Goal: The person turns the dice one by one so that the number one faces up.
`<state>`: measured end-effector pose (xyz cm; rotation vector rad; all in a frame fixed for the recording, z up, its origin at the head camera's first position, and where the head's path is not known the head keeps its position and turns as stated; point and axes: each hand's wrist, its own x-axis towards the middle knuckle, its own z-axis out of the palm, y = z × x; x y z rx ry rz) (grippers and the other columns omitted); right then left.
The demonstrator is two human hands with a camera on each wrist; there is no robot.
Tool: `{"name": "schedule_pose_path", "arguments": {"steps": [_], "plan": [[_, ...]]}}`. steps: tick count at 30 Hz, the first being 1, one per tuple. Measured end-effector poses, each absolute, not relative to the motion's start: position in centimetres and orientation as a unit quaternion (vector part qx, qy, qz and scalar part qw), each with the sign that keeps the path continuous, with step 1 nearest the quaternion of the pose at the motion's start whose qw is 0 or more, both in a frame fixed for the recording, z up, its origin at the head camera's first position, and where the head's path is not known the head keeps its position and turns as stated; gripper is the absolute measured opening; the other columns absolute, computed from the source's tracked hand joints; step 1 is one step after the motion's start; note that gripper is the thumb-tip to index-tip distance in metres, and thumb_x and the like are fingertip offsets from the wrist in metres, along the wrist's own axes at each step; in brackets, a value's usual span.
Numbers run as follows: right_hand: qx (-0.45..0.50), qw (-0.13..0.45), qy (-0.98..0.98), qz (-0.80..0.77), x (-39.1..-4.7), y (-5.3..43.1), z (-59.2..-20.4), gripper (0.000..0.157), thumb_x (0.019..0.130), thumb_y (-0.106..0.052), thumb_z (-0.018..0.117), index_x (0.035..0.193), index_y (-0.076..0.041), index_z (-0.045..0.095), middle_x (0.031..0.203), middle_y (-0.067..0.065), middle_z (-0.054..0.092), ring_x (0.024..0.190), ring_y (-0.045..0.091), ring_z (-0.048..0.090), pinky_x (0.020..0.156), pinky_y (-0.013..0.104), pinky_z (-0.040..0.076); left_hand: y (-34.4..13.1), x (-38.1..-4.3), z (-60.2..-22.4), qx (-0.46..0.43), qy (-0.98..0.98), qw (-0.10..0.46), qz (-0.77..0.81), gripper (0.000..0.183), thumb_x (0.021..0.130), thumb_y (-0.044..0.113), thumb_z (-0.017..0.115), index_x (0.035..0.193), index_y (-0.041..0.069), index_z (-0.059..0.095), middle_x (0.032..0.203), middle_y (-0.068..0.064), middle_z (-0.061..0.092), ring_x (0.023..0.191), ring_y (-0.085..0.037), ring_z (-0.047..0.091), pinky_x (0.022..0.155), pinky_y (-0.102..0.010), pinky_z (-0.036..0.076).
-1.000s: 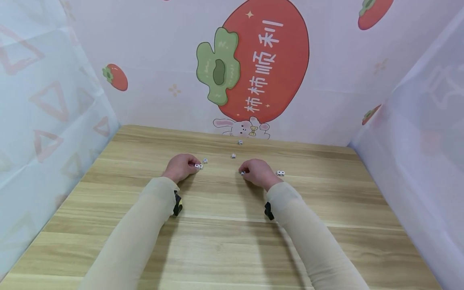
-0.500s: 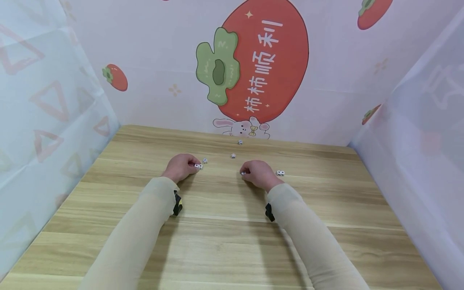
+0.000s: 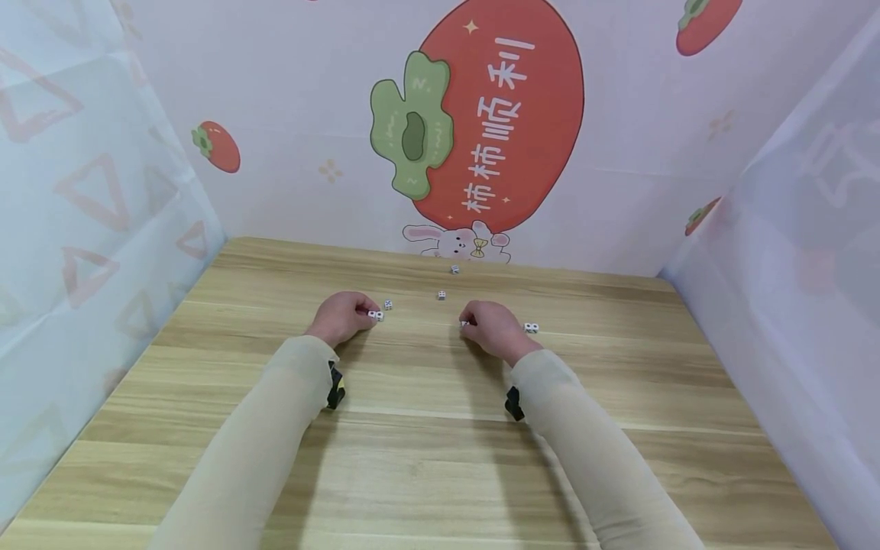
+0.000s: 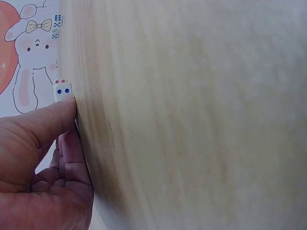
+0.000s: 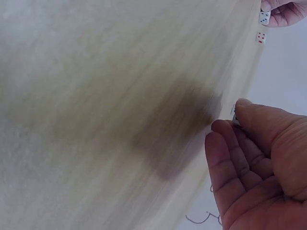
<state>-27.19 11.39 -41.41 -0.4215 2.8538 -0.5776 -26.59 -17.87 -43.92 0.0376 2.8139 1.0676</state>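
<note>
Eight dice are showing in the head view: two are sitting at the left hand, one is being pinched by the right hand, two are forming a pair farther right, and three are lying singly. Two sleeves are framing one tabletop. One printed rabbit (its bow included) is decorating the backdrop, and four written characters are running above it.
</note>
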Motion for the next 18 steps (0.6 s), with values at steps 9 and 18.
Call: {"name": "schedule_pose_path", "arguments": {"steps": [9, 18], "plan": [[-0.132, 0.093, 0.96, -0.226, -27.14, 11.79, -41.95, 0.015, 0.098, -0.022, 0.075, 0.112, -0.015, 0.075, 0.105, 0.001, 0.07, 0.095, 0.02, 0.061, 0.091, 0.036, 0.055, -17.96, -26.58, -44.0, 0.015, 0.933, 0.067, 0.354, 0.016, 0.097, 0.011, 0.071, 0.112, 0.006, 0.076, 0.107, -0.01, 0.069, 0.094, -0.026, 0.057, 0.087, -0.04, 0.046], [-0.116, 0.082, 0.953, -0.267, -26.91, 11.92, -41.76, 0.016, 0.097, -0.02, 0.076, 0.112, -0.014, 0.075, 0.104, 0.001, 0.07, 0.095, 0.021, 0.061, 0.088, 0.035, 0.056, -18.07, -26.67, -44.1, 0.014, 0.934, 0.066, 0.352, 0.016, 0.097, 0.012, 0.071, 0.112, 0.006, 0.076, 0.107, -0.01, 0.069, 0.094, -0.025, 0.056, 0.086, -0.039, 0.046]]}}
